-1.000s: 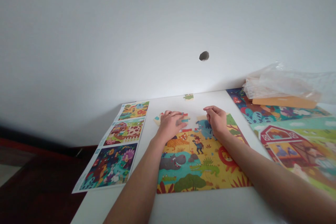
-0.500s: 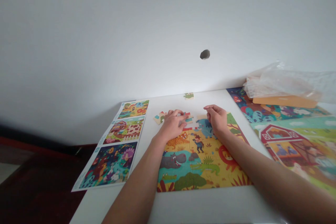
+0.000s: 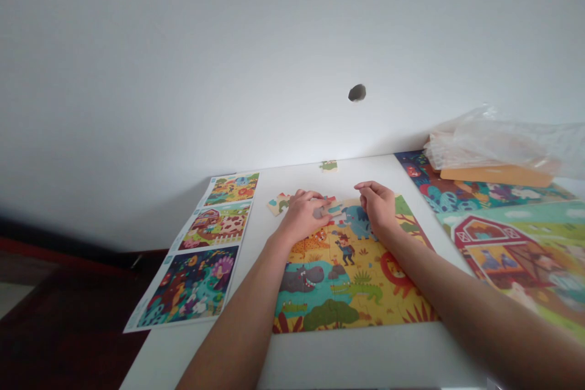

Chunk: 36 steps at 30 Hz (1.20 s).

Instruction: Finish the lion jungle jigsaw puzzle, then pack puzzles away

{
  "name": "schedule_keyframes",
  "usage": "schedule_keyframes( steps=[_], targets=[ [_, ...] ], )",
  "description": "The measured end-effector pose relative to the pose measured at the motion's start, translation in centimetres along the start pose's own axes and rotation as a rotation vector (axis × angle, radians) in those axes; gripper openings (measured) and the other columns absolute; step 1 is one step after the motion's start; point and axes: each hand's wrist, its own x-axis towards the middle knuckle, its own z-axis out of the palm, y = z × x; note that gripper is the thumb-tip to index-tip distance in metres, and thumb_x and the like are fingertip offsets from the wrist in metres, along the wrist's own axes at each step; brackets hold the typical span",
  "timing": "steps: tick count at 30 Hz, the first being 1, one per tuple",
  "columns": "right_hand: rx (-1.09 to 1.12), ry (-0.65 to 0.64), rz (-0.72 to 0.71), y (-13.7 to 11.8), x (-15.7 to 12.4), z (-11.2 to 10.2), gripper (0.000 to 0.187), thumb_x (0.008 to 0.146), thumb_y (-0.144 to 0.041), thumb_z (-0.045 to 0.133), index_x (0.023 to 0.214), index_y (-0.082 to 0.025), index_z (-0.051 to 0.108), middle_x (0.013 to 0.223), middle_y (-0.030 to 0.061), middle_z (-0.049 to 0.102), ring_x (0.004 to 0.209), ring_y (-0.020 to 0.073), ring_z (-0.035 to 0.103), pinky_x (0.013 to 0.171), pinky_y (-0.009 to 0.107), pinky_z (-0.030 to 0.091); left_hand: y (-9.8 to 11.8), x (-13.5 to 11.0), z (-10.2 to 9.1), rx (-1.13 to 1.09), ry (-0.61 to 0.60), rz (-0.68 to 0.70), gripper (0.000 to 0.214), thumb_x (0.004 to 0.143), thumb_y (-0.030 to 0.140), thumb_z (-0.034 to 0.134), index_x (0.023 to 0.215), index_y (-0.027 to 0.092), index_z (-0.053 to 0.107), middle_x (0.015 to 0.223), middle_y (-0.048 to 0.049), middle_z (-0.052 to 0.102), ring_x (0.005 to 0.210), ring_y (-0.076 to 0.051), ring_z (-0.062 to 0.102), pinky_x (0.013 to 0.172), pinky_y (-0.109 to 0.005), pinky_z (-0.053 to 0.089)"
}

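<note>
left hand (image 3: 304,216) covering jigsaw pieces (image 3: 336,210), right hand (image 3: 377,207) resting on safari puzzle (image 3: 351,286), fingers (image 3: 367,192) curling, any grip hard to tell

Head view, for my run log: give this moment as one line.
left hand: on puzzle pieces | right hand: beside elephant | loose piece: on table, beyond puzzle

This looks like a room in a home to me, not a workshop or a lab. I'm at a white counter (image 3: 347,356) set against a plain white wall (image 3: 228,73) with a small dark hole (image 3: 357,92) in it. A children's animal jigsaw puzzle (image 3: 347,292), printed picture sheets (image 3: 192,286) and crumpled plastic wrapping (image 3: 493,146) lie around me.
</note>
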Motion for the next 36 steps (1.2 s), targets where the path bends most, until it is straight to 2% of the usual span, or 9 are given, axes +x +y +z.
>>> schedule_keyframes(
  steps=[9,21,28,36],
  targets=[
    [-0.003,0.007,-0.008,-0.14,-0.07,0.1,0.017,0.067,-0.026,0.057,0.077,-0.017,0.067,0.044,-0.0067,0.042,0.04,0.0082,0.03,0.041,0.023,0.018,0.61,-0.2,-0.31,-0.037,-0.074,0.086,0.023,0.088,0.038,0.064,0.108,0.038,0.074,0.112,-0.0035,0.063,0.108,-0.025,0.049,0.1,-0.044,0.039],
    [-0.011,0.008,-0.009,0.02,-0.07,0.04,0.017,0.067,-0.025,0.057,0.077,-0.016,0.067,0.045,-0.0065,0.042,0.041,0.0079,0.03,0.041,0.023,0.018,0.86,-0.12,-0.66,-0.047,-0.153,0.106,0.029,0.09,0.022,0.055,0.108,0.035,0.074,0.125,-0.0027,0.06,0.114,-0.025,0.048,0.103,-0.043,0.038],
    [-0.003,0.006,-0.003,-0.19,-0.03,0.15,0.017,0.066,-0.025,0.057,0.077,-0.016,0.067,0.045,-0.0066,0.042,0.04,0.0076,0.03,0.041,0.023,0.018,0.63,-0.24,-0.91,-0.045,-0.133,0.11,0.028,0.089,0.02,0.057,0.104,0.034,0.075,0.117,-0.004,0.061,0.11,-0.024,0.049,0.103,-0.043,0.038],
    [0.016,-0.002,-0.007,0.09,0.13,0.1,0.017,0.066,-0.025,0.057,0.077,-0.016,0.066,0.043,-0.007,0.041,0.04,0.0073,0.029,0.041,0.023,0.017,0.73,-0.29,-0.09,-0.101,-0.081,0.127,0.019,0.086,0.022,0.061,0.099,0.027,0.074,0.119,-0.0053,0.061,0.112,-0.026,0.048,0.103,-0.045,0.038]
  ],
)
